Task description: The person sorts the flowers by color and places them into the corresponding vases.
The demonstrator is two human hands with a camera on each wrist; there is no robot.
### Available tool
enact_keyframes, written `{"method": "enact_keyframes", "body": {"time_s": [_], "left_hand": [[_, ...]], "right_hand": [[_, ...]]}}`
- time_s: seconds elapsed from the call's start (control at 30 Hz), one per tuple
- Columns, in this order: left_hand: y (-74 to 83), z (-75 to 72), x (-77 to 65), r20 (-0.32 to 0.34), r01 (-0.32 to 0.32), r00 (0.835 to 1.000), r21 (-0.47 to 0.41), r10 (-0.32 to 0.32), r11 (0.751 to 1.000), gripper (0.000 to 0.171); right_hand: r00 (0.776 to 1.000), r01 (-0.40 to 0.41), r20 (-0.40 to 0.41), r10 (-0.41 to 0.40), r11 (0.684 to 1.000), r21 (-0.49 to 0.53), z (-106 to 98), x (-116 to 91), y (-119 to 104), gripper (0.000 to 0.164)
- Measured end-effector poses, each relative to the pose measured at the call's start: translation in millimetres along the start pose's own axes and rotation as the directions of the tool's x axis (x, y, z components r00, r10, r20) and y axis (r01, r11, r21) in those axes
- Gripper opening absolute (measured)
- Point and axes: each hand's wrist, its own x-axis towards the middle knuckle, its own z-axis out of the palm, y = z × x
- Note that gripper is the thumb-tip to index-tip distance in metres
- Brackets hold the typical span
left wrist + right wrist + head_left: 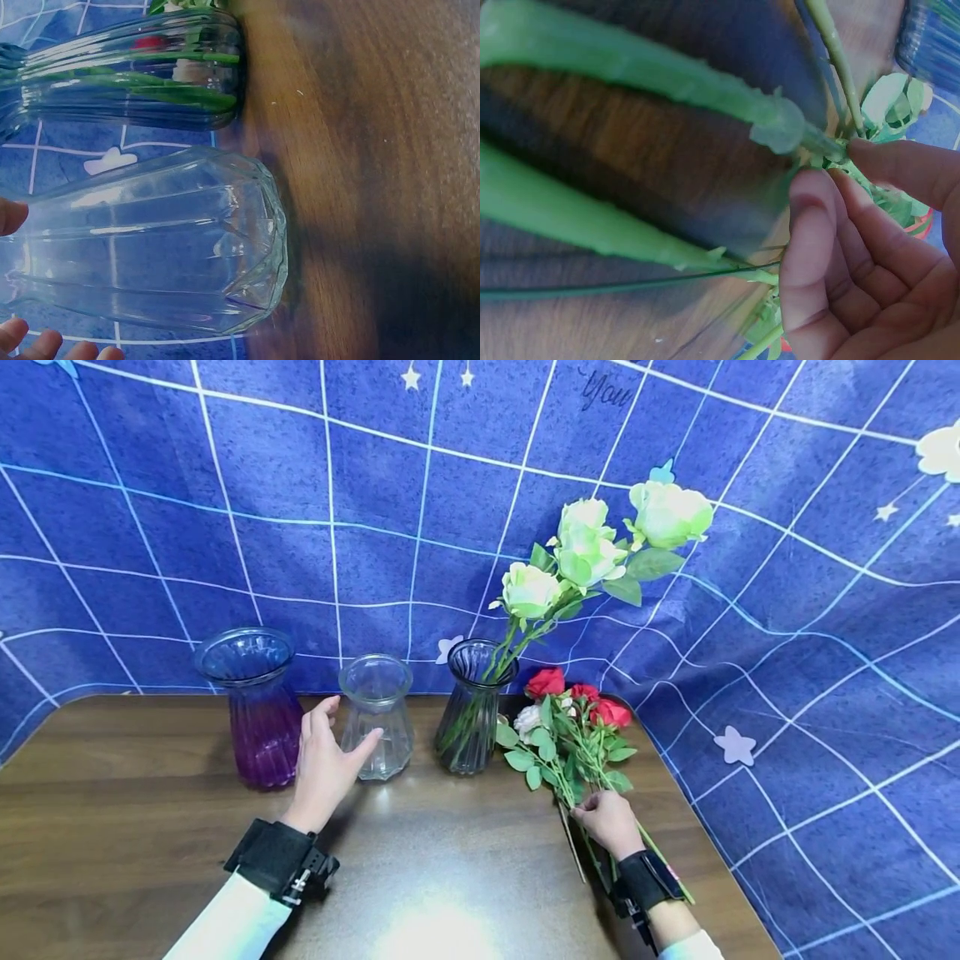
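My left hand (324, 768) is beside the clear glass vase (386, 739), its thumb and fingers spread apart around the near left side. In the left wrist view, fingertips (46, 345) and the thumb show at the neck end of that vase (165, 240). My right hand (609, 822) pinches a green rose stem (821, 141) between thumb and curled fingers, low over the table. Red roses (611, 713) and a white rose (527, 720) lie in a leafy bunch just beyond it. Which bloom the pinched stem carries, I cannot tell.
A grey glass vase (467, 739) holds several tall pale green-white roses (588, 552) leaning right. At the left stands a blue-purple glass vase (262, 727). The wooden table (420, 852) meets a blue patterned cloth (375, 543) behind and at the right.
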Motion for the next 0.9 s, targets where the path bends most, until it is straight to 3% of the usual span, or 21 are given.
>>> {"method": "enact_keyframes", "body": {"time_s": [0.6,0.9], "left_hand": [[-4.5,9.7,9.9,0.089,0.076,0.993,0.002,-0.076,0.997,0.082],[-3.7,11.8,11.5,0.091,0.086,0.992,0.049,-0.091,0.995,0.081]], "right_hand": [[1.0,0.01,0.01,-0.009,0.999,-0.045,3,-1,-4,0.019],[1.0,0.0,0.014,0.001,0.999,-0.048,3,0,-6,0.02]]}}
